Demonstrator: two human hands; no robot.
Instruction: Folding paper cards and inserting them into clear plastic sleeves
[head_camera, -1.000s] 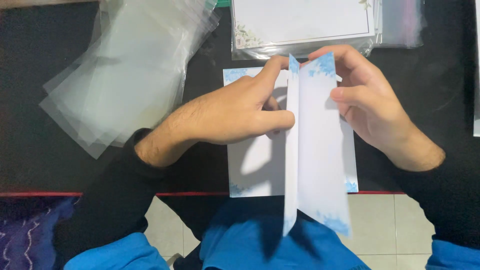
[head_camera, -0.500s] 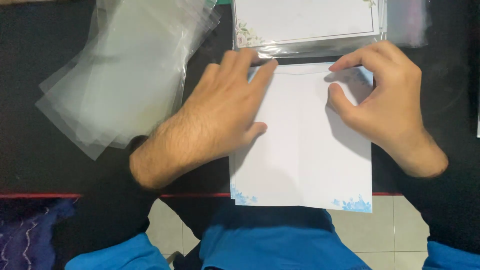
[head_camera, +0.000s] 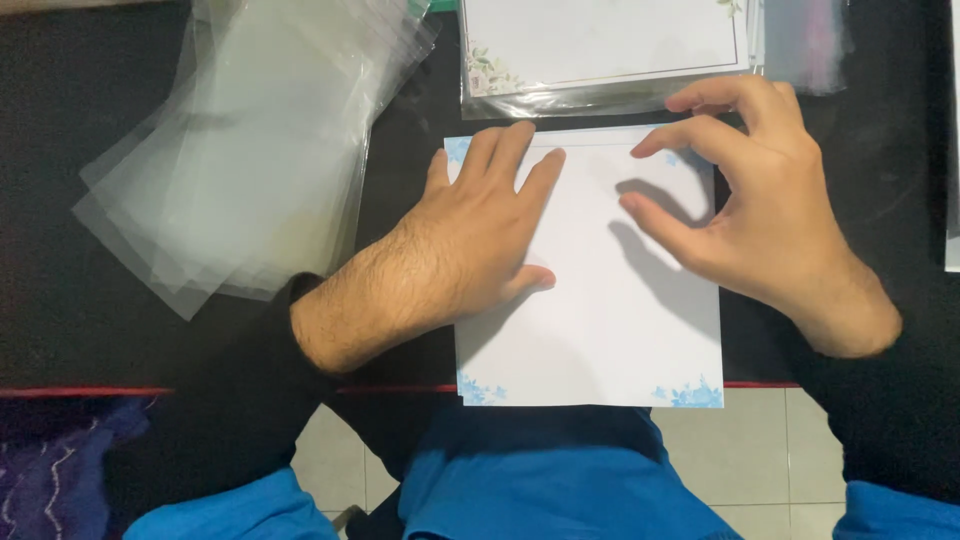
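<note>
The white paper sheet with blue flower corners (head_camera: 610, 300) lies flat on the black table (head_camera: 120, 340), its near edge over the table's border, just below a wrapped pack of floral-edged sheets (head_camera: 600, 50). The fold looks made, with the top edge almost aligned; pressing the crease seems left. The left hand (head_camera: 450, 255) is open, palm flat on the paper. The right hand (head_camera: 760, 215) is half open, fingertips touching the upper right edge. A pile of clear plastic sleeves (head_camera: 240, 150) lies to the left.
</note>
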